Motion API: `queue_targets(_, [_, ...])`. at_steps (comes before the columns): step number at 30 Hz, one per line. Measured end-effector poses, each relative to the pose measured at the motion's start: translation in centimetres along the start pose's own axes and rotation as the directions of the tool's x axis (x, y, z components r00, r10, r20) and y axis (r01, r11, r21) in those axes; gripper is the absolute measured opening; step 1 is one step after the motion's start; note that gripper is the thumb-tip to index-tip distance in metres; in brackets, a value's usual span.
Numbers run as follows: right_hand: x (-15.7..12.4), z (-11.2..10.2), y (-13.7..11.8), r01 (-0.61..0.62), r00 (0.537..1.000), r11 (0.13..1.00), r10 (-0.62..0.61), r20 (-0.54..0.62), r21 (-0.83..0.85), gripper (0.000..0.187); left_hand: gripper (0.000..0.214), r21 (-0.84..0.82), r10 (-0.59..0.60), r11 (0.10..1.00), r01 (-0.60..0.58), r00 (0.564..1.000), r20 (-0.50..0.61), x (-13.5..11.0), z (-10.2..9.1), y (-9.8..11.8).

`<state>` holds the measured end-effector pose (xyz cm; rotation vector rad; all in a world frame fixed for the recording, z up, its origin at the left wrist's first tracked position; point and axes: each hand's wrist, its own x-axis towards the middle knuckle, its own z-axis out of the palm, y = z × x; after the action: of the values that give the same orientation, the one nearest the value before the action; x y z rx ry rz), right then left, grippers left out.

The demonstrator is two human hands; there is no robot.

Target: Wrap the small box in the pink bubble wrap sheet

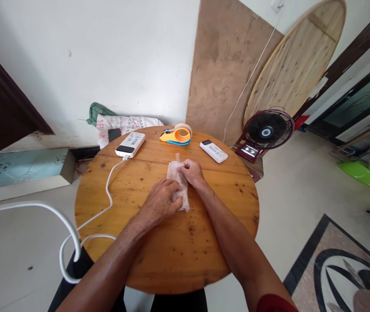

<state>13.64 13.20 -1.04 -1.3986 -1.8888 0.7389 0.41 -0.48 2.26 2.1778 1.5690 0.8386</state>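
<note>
A white, translucent packet that looks like bubble wrap [173, 170] lies on the round wooden table [123, 225], with a short strip of clear tape [177, 157] sticking out past its far end. What is inside the packet cannot be made out. My left hand [163, 200] grips it from the left, fingers bent over its middle and thumb near the close end. At the far right corner, my right hand [194, 172] is closed in a pinch on the packet's edge. Beyond both hands stands an orange and blue tape dispenser [176, 135] with a roll in it.
A white power bank [131, 144] at the left has a white cable [109, 186] running off the table's left edge. Another white power bank [213, 151] lies at the right. A dark phone [114, 134] is by the far left edge. A fan [266, 131] stands beyond the right side.
</note>
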Motion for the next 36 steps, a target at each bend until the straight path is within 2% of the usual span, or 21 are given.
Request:
queue_targets(3, [-0.1, 0.0, -0.3, -0.005, 1.0, 0.998, 0.005, -0.005, -0.065, 0.014, 0.024, 0.046, 0.028, 0.999, -0.027, 0.999, -0.03, 0.0, 0.1, -0.1])
queue_targets(8, [-0.2, -0.2, -0.4, 0.006, 1.0, 0.998, -0.004, 0.022, -0.069, 0.01, 0.042, 0.147, 0.086, 0.986, -0.076, 0.994, -0.069, -0.3, -0.1, 0.7])
queue_targets(12, [0.1, -0.1, 0.0, 0.01, 1.0, 0.998, -0.008, 0.018, -0.063, 0.013, 0.026, 0.228, 0.048, 0.972, -0.05, 0.999, 0.016, -0.5, -0.7, 1.8])
queue_targets(15, [0.2, 0.0, 0.3, 0.004, 1.0, 1.0, -0.004, 0.031, -0.018, 0.014, 0.024, 0.286, 0.006, 0.958, -0.031, 0.996, 0.087, -0.3, -1.2, 2.3])
queue_targets(20, [0.0, -0.3, 0.2, -0.03, 0.997, 0.986, 0.017, 0.081, 0.167, 0.018, 0.022, 0.315, -0.028, 0.949, -0.032, 0.982, 0.184, 0.1, -1.5, 2.2])
queue_targets(26, [-1.3, -2.4, -2.4, -0.142, 0.974, 0.847, 0.028, 0.223, 0.512, 0.023, 0.025, 0.22, -0.067, 0.975, 0.041, 0.991, 0.113, -0.3, -0.7, 1.7])
queue_targets(30, [-2.3, -3.9, -4.3, -0.098, 0.957, 0.846, -0.065, 0.283, 0.525, 0.022, 0.025, 0.204, -0.067, 0.977, 0.056, 0.996, 0.051, -0.6, 0.0, 1.5])
queue_targets(36, [-2.6, -4.3, -5.2, -0.04, 0.945, 0.863, -0.131, 0.3, 0.504, 0.022, 0.024, 0.21, -0.067, 0.973, 0.093, 0.99, -0.128, -1.5, 0.6, 1.4])
